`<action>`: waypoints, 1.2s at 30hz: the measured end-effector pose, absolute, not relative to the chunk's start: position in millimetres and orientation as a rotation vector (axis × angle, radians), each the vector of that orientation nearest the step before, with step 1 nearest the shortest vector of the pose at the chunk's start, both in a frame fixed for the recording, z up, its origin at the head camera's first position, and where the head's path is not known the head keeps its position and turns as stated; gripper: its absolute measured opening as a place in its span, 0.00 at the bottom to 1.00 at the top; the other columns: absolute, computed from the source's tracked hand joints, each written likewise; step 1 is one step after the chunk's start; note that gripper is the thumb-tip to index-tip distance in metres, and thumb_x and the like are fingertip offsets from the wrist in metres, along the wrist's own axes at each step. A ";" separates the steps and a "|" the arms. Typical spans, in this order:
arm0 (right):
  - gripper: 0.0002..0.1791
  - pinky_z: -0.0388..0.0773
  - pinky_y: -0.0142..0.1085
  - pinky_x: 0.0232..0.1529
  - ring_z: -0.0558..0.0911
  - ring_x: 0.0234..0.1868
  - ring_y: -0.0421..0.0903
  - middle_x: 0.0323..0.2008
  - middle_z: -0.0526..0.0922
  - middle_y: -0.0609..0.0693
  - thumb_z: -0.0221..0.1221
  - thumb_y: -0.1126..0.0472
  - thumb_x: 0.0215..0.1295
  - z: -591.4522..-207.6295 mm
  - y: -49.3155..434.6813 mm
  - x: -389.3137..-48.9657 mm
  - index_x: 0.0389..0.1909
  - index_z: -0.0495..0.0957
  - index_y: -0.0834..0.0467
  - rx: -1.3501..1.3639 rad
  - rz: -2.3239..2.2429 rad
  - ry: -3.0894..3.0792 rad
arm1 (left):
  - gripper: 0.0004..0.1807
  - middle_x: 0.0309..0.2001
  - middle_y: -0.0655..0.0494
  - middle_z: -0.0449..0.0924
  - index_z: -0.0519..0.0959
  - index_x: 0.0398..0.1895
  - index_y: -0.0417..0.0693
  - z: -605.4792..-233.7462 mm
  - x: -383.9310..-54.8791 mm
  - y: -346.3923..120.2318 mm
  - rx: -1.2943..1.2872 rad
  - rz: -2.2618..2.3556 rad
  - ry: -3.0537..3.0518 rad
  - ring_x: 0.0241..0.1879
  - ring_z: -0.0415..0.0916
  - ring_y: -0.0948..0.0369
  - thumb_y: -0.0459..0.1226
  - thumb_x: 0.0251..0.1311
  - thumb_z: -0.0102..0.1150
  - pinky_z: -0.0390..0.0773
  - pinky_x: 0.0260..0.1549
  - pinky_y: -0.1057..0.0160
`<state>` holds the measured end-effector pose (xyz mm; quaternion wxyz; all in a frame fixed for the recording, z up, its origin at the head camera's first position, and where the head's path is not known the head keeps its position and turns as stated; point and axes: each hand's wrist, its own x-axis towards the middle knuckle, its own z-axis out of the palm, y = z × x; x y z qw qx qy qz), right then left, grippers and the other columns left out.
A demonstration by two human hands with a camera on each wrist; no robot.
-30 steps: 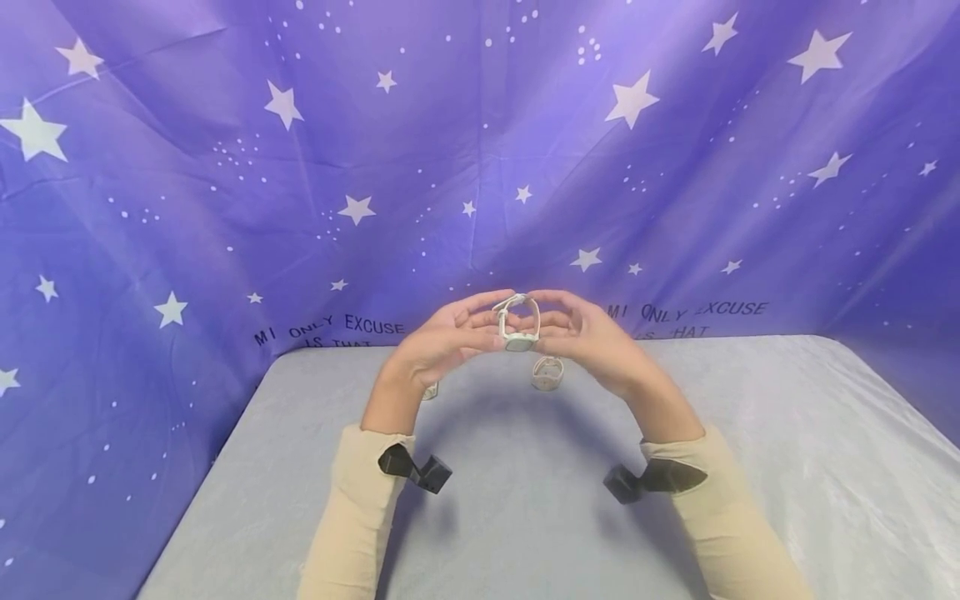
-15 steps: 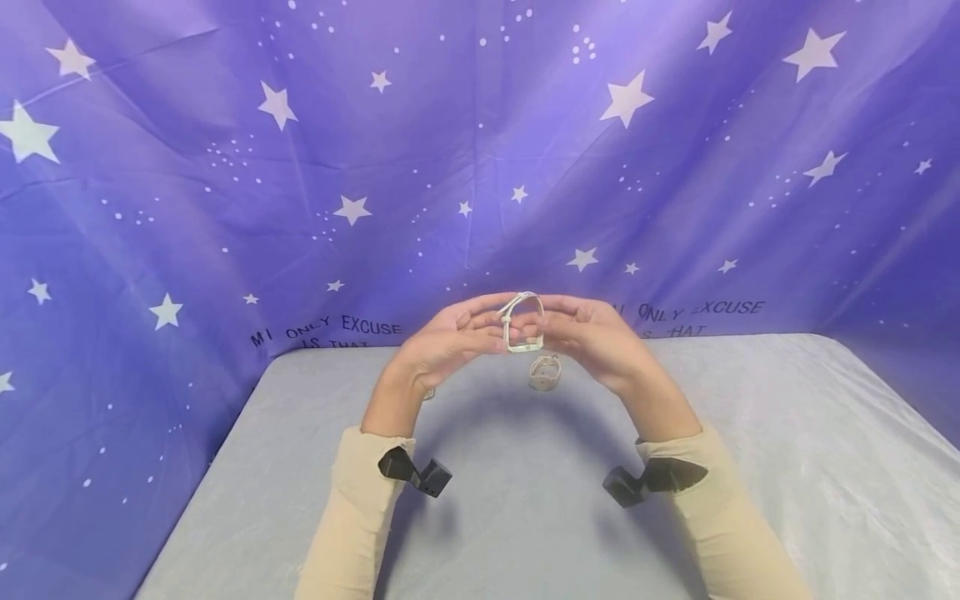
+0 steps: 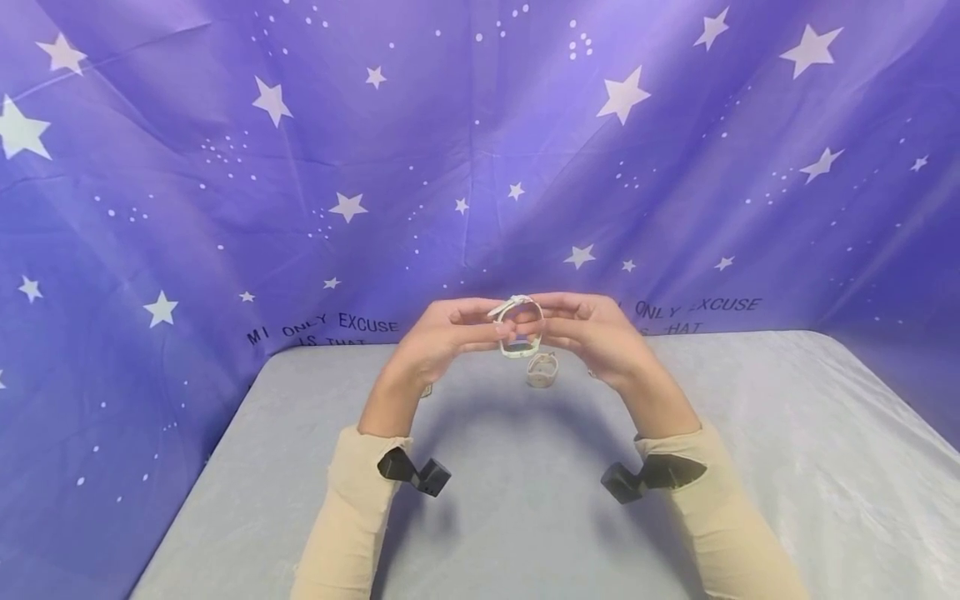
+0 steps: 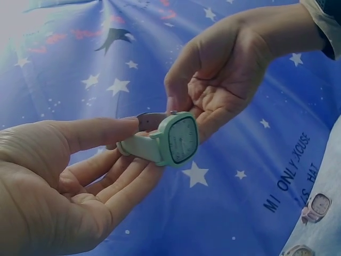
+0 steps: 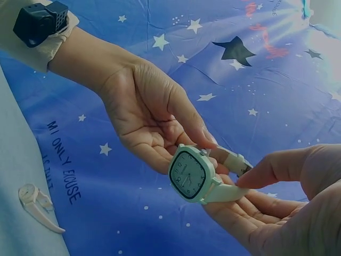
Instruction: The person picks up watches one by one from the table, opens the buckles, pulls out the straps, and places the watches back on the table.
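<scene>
I see watch (image 4: 180,140) just tilted, strap tail (image 3: 497,312) now out toward ten o'clock; left hand (image 3: 441,337), right hand (image 3: 594,331) both pinching watch. Tail's probably easier to reach.

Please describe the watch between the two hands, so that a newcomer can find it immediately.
In front of the starry purple curtain, above the grey table, find the left hand and right hand facing each other. Between them they hold a rounded-square watch. Unlike the other watches, which lie on the table, it is pale green and in the air.
</scene>
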<state>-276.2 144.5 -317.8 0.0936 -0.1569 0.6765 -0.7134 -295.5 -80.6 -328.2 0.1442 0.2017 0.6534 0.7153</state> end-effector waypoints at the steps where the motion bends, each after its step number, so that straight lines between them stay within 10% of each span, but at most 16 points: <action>1: 0.25 0.83 0.37 0.58 0.89 0.47 0.44 0.41 0.90 0.45 0.59 0.74 0.66 -317.2 144.7 -276.0 0.63 0.71 0.73 -0.470 -2.120 2.008 | 0.22 0.42 0.53 0.89 0.78 0.59 0.31 -327.3 -295.6 -81.7 0.586 2.054 1.881 0.43 0.88 0.59 0.25 0.61 0.64 0.83 0.57 0.54; 36: 0.23 0.80 0.44 0.62 0.89 0.43 0.45 0.41 0.88 0.51 0.62 0.72 0.64 -314.6 147.2 -270.0 0.61 0.76 0.67 -0.599 -1.943 2.230 | 0.19 0.34 0.54 0.88 0.81 0.58 0.35 -325.1 -293.2 -86.2 0.692 1.937 2.014 0.37 0.85 0.59 0.31 0.64 0.65 0.85 0.55 0.51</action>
